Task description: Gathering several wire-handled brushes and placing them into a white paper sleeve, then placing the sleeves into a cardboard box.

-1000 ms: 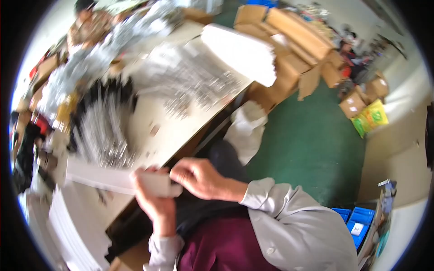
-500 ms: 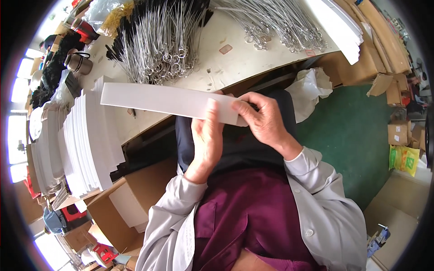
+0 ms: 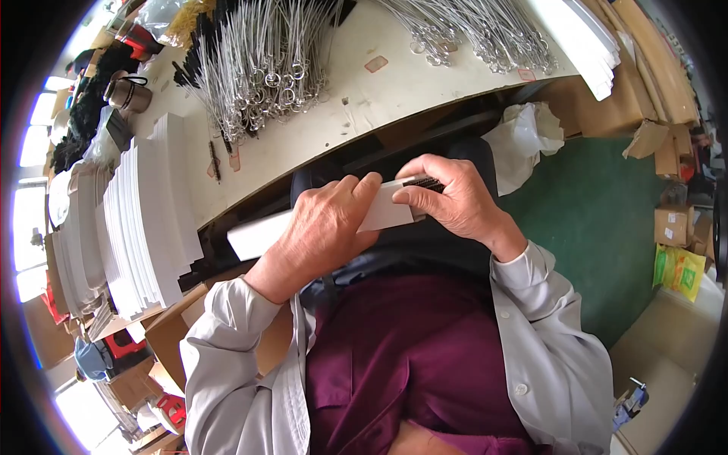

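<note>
Both hands grip one long, flat white card sleeve (image 3: 262,231) over the lap, just below the worktop (image 3: 394,91). The left hand (image 3: 322,227) wraps around its middle to keep it steady — the right hand (image 3: 451,199) pinches the end, where a thin black comb-like piece (image 3: 423,183) pokes out. Shiny wire brushes (image 3: 262,72) lie piled on the worktop.
</note>
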Motion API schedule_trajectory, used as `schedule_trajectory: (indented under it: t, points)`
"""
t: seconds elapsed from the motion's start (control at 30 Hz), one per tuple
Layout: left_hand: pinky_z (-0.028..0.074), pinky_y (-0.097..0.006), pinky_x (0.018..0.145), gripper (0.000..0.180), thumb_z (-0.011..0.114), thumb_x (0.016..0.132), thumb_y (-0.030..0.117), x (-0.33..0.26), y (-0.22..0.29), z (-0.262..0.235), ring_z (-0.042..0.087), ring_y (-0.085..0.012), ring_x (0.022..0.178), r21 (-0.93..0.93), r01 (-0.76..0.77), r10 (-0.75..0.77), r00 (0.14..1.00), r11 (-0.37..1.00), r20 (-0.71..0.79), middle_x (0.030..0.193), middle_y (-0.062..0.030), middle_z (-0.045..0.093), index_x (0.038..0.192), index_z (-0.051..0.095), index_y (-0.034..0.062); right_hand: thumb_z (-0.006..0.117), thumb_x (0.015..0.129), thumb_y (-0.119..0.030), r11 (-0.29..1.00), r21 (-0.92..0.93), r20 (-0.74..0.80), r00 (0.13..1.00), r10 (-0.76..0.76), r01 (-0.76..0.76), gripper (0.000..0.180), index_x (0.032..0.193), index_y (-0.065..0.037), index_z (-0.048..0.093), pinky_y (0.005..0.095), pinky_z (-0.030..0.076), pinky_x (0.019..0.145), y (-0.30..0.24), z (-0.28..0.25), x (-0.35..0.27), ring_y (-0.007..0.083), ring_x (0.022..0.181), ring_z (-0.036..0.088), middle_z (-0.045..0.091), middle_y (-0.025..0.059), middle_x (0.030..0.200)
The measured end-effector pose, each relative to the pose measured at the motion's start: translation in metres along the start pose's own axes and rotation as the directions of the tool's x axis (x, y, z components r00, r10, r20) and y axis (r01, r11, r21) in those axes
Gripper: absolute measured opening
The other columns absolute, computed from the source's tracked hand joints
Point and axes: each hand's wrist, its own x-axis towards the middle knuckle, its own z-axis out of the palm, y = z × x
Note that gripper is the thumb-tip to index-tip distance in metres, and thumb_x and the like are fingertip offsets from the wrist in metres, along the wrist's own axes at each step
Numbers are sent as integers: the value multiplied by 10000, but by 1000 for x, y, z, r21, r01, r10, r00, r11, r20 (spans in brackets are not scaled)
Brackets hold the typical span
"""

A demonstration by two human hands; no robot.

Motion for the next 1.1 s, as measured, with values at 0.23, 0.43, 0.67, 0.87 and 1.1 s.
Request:
schedule_trajectory:
  t: [0.23, 0.43, 0.67, 0.87, 1.1]
  points:
    - [561, -424, 590, 624, 803, 722, 149, -8, 0, 21, 694, -327, 716, 65, 136, -134, 990, 989, -38, 831, -125, 648, 1271, 538, 16, 734, 978, -222, 990, 96, -135, 984, 115, -102, 290, 1131, 20, 695, 236, 539, 655, 9, -10, -19, 72, 746, 669, 739, 58, 859]
    - [567, -412, 614, 675, 814, 709, 145, -12, 6, 35, 694, -324, 732, 159, 153, -149, 988, 975, -37, 883, -139, 634, 1299, 522, -4, 723, 982, -174, 997, -32, -238, 969, 63, -72, 203, 1033, 21, 743, 239, 505, 611, 20, -4, -14, 53, 690, 620, 735, 63, 811]
    - [567, -412, 603, 679, 812, 714, 155, -17, 2, 48, 693, -322, 713, 111, 216, -208, 975, 970, -79, 862, -141, 632, 1303, 519, -10, 705, 997, -174, 980, 92, -216, 957, 194, -178, 202, 1011, 21, 756, 233, 418, 557, 26, -6, -13, 23, 640, 491, 658, -16, 721]
    - [589, -415, 623, 625, 812, 739, 187, -22, 1, 56, 713, -328, 722, 0, 281, -279, 955, 960, -100, 856, -146, 670, 1267, 543, -9, 711, 994, -173, 963, 217, -255, 943, 213, -159, 208, 1008, 31, 752, 213, 421, 579, 27, 8, -12, 20, 665, 504, 649, -34, 753]
    - [602, -425, 686, 603, 825, 754, 206, -25, 3, 64, 731, -342, 811, -116, 309, -323, 939, 944, -120, 942, -179, 705, 1255, 561, -1, 786, 912, -82, 988, 153, -428, 902, 55, 13, 133, 963, 27, 730, 224, 510, 642, 45, 30, -11, 50, 758, 616, 704, 50, 1009]
